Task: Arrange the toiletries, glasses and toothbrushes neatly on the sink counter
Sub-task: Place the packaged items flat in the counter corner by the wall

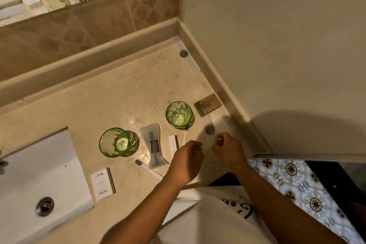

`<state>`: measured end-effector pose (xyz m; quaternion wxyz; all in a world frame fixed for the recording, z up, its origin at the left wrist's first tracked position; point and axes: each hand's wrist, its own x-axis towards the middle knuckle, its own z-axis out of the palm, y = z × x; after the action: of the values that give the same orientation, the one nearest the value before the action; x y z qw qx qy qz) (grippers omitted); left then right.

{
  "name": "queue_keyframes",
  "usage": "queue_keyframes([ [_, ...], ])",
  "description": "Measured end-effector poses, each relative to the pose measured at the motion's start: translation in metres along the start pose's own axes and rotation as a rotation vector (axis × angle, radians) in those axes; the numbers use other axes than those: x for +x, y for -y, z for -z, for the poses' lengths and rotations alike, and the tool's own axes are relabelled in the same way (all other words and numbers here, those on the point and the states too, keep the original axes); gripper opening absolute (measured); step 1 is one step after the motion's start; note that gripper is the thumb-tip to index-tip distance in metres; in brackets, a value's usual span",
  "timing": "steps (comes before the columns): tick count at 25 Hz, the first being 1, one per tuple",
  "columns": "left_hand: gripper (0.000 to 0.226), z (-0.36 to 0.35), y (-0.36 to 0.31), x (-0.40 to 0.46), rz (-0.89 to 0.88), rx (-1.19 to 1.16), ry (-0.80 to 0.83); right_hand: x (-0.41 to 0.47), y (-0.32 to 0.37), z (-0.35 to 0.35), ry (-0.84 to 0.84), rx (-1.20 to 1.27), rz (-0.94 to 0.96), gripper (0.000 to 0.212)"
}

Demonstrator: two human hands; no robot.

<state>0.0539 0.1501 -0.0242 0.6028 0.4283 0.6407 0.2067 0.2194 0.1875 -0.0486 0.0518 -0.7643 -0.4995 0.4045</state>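
both hands (206, 149) pinch a blurred clear packet (210, 131) beside green glass (179, 114)

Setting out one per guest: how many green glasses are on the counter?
2. One green glass stands beside the sink; the other glass stands nearer the wall, by the brown packet. The mirror only shows reflections.

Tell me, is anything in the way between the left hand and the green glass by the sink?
Yes. The toothbrush packet lies on the counter between the left hand and that green glass. A loose toothbrush lies there too.
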Motion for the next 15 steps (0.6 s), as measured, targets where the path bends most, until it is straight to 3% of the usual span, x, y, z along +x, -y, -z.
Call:
queue_keyframes([
  [3,0.042,-0.020,0.002,0.022,0.326,-0.417,0.026,0.003,-0.003,-0.001,-0.020,0.008,-0.013,0.031],
  [7,0.037,-0.033,0.004,0.036,0.418,-0.605,-0.077,0.006,-0.002,-0.002,-0.023,-0.017,-0.020,0.030],
  [10,0.008,-0.037,-0.004,0.037,0.426,-0.589,-0.101,0.004,-0.003,-0.004,0.073,0.135,-0.083,0.047],
  [13,0.016,-0.039,-0.005,0.036,0.422,-0.514,-0.078,0.008,-0.004,-0.006,0.112,0.260,-0.136,0.047],
  [15,0.022,-0.040,-0.005,0.032,0.425,-0.482,-0.050,0.010,-0.005,-0.006,0.151,0.362,-0.174,0.031],
])
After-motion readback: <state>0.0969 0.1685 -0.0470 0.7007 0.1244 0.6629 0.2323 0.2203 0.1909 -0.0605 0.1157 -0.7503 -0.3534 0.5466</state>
